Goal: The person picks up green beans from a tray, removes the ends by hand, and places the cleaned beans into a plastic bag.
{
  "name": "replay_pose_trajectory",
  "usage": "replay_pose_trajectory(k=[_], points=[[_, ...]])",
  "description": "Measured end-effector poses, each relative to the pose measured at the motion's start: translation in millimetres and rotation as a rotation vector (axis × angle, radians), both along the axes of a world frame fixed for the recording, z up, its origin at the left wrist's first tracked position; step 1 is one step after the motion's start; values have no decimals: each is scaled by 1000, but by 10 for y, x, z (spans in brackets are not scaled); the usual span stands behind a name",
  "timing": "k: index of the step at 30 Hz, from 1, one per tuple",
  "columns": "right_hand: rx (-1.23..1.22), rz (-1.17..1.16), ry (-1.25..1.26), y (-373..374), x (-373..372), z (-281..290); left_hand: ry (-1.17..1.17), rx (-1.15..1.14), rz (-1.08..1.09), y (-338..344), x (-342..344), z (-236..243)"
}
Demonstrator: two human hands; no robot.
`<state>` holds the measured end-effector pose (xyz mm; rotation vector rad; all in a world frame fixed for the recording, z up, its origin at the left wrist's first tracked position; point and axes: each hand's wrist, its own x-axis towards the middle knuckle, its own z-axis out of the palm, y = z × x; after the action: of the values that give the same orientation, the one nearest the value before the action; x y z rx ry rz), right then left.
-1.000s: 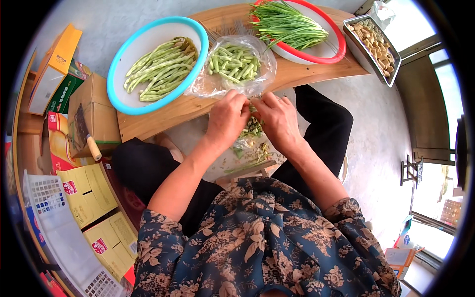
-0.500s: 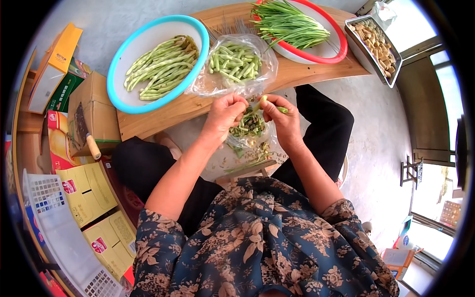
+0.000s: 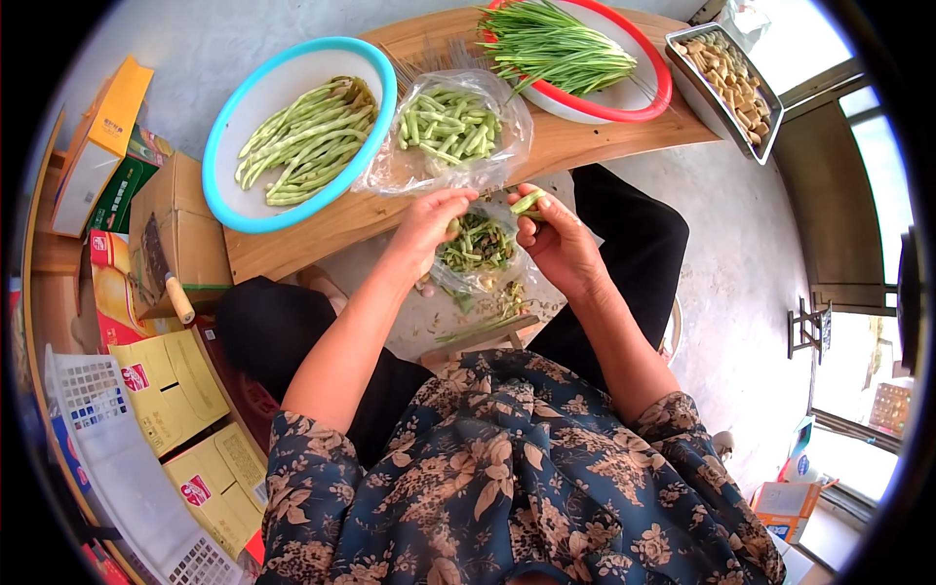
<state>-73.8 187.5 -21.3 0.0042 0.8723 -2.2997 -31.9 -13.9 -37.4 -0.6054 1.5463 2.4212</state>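
Note:
My right hand (image 3: 565, 244) is closed on short pieces of green bean (image 3: 527, 203), pinched between thumb and fingers. Across a small gap, my left hand (image 3: 429, 231) has its thumb and fingertips pressed together; whatever is between them is too small to make out. Below and between the hands, a clear bag of bean trimmings (image 3: 480, 244) hangs low near the floor. Just beyond them on the bench lies an open plastic bag (image 3: 390, 175) with cut bean pieces (image 3: 448, 125). To its left, a white basin with a blue rim (image 3: 211, 185) contains long whole green beans (image 3: 317, 141).
A red-rimmed basin (image 3: 666, 93) of green chives (image 3: 556, 47) and a metal tray (image 3: 687, 70) of brown chunks stand on the wooden bench (image 3: 283, 249). A knife (image 3: 177, 292) leans by a cardboard box (image 3: 185, 210) at left. Cartons and a white plastic basket (image 3: 127, 468) line the left side.
My hands have drawn slightly apart. The bean in my right hand now shows as short pieces lying together at the fingertips. The whole view has shifted a little.

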Motion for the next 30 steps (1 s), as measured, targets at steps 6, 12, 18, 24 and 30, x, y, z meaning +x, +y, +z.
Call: replay_pose_trajectory(k=[6, 12, 18, 24, 30], points=[[-36, -30, -129, 53, 26, -185, 418, -669, -40, 157, 30, 119], [-14, -90, -277, -33, 133, -246, 736, -962, -47, 336, 97, 302], [11, -119, -282, -132, 184, -226, 868, -1181, -25, 300, 110, 280], [127, -55, -137, -75, 148, -151, 692, -884, -60, 317, 132, 320], [226, 189, -16, -13, 122, 3, 493, -799, -40, 90, 122, 279]])
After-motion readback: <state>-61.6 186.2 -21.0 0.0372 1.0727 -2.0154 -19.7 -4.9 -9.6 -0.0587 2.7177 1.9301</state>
